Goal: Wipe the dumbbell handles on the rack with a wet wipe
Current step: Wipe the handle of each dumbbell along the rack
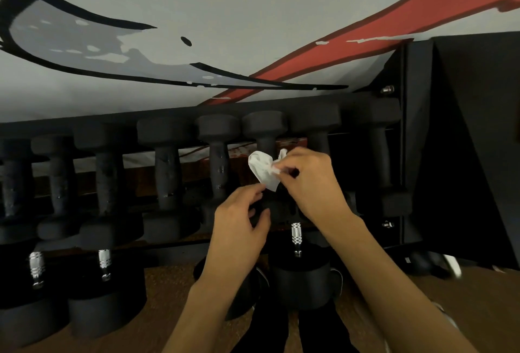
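Right hand: we pinch the crumpled white wipe tight.
Left hand: fingers loosely curled, apart, just below wipe.
Dumbbells: matte black, scuffed handles.

A white, crumpled wet wipe is pinched at the fingertips of the right hand and is held just in front of the handle of a matte black dumbbell; whether handle and wipe touch cannot be made out. More such black dumbbells are laid side by side along the upper tier of the dark rack, handles running front to back. Chrome knurled handles are seen on the tier below.
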`<state>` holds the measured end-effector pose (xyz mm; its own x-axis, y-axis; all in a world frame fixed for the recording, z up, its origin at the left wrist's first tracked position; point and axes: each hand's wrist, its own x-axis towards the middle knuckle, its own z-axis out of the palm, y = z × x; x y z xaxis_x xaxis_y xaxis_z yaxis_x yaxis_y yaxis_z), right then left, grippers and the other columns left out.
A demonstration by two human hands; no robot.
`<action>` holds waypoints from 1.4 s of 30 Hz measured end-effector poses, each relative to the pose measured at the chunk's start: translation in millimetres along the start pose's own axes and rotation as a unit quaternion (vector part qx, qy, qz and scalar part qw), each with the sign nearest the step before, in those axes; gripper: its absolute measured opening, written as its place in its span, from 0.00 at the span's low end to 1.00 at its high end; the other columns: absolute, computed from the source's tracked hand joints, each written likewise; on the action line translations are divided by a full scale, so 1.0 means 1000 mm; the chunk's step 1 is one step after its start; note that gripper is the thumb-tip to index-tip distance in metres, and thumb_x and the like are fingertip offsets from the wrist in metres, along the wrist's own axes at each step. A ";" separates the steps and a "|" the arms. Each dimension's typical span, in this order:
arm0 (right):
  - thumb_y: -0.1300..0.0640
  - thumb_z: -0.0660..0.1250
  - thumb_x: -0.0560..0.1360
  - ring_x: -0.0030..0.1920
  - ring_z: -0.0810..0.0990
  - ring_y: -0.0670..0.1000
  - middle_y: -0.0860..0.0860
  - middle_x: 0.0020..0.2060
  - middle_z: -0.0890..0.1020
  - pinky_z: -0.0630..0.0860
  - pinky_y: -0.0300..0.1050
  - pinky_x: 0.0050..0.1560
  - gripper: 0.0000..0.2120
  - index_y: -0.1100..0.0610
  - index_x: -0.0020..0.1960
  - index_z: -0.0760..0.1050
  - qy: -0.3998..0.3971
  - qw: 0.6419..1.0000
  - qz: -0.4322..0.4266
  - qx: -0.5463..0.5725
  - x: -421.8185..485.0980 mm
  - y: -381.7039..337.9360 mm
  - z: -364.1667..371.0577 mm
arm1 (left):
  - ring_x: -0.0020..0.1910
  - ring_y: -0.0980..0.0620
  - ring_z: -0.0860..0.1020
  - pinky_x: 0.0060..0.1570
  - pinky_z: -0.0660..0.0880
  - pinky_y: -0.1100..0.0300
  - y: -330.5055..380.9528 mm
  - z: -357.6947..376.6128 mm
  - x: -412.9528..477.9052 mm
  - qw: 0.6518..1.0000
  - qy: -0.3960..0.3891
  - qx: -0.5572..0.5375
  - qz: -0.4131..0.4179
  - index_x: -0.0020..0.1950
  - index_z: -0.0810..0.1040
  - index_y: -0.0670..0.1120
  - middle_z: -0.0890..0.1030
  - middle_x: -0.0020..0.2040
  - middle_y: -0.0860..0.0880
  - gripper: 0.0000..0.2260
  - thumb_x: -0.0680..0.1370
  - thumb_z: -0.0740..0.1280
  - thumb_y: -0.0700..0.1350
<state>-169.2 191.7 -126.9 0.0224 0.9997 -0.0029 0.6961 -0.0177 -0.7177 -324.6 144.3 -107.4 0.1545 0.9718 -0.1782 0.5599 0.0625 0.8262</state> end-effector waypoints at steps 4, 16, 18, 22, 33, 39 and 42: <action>0.56 0.71 0.75 0.47 0.80 0.46 0.50 0.49 0.79 0.79 0.40 0.48 0.11 0.55 0.57 0.82 -0.033 0.999 -0.012 0.013 -0.021 -0.004 -0.005 | 0.60 0.60 0.75 0.54 0.77 0.67 0.001 0.000 0.012 0.999 0.012 0.032 0.015 0.70 0.69 0.51 0.71 0.67 0.55 0.24 0.76 0.69 0.40; 0.66 0.73 0.70 0.39 0.73 0.38 0.49 0.44 0.78 0.70 0.27 0.42 0.10 0.57 0.49 0.79 -0.026 0.998 -0.035 0.055 -0.005 -0.004 0.009 | 0.63 0.66 0.73 0.60 0.70 0.72 0.009 0.002 0.014 0.999 0.013 -0.047 0.010 0.71 0.69 0.50 0.75 0.64 0.58 0.25 0.77 0.66 0.33; 0.67 0.72 0.71 0.41 0.75 0.41 0.51 0.45 0.80 0.71 0.29 0.45 0.09 0.58 0.50 0.81 0.007 0.998 -0.040 0.054 0.006 -0.001 0.007 | 0.64 0.63 0.73 0.61 0.72 0.69 0.007 0.002 0.010 0.999 0.021 -0.040 0.013 0.71 0.70 0.49 0.75 0.65 0.56 0.25 0.76 0.67 0.33; 0.66 0.69 0.74 0.42 0.79 0.47 0.54 0.44 0.79 0.72 0.28 0.43 0.07 0.60 0.49 0.83 0.060 0.996 -0.022 0.062 0.029 -0.002 0.006 | 0.66 0.63 0.69 0.65 0.68 0.69 0.005 0.010 -0.003 1.000 0.011 0.022 0.019 0.69 0.72 0.47 0.71 0.68 0.56 0.23 0.75 0.68 0.36; 0.61 0.75 0.69 0.33 0.75 0.48 0.51 0.35 0.78 0.73 0.44 0.35 0.05 0.57 0.37 0.79 -0.086 0.995 -0.055 0.019 -0.004 0.007 0.006 | 0.60 0.65 0.70 0.59 0.61 0.80 0.006 0.015 -0.007 0.998 0.013 0.054 -0.001 0.67 0.74 0.47 0.72 0.64 0.56 0.21 0.75 0.68 0.35; 0.65 0.73 0.69 0.34 0.73 0.42 0.48 0.34 0.78 0.70 0.36 0.37 0.05 0.58 0.39 0.78 -0.081 0.996 -0.036 0.026 0.004 0.009 -0.004 | 0.61 0.62 0.72 0.60 0.63 0.79 0.004 0.017 -0.008 0.999 0.013 0.048 -0.003 0.68 0.73 0.47 0.73 0.63 0.55 0.22 0.75 0.68 0.35; 0.63 0.71 0.72 0.33 0.76 0.45 0.49 0.31 0.78 0.71 0.35 0.34 0.05 0.57 0.38 0.76 0.008 0.997 0.040 0.059 0.020 0.001 -0.004 | 0.62 0.61 0.73 0.60 0.63 0.78 0.003 0.018 -0.009 0.999 0.016 0.047 -0.006 0.70 0.71 0.47 0.72 0.64 0.55 0.23 0.75 0.67 0.35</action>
<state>-165.1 211.5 -125.4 0.0864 0.9948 -0.0532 0.6028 -0.0947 -0.7923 -309.6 132.2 -112.6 0.1220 0.9778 -0.1702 0.6353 0.0548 0.7703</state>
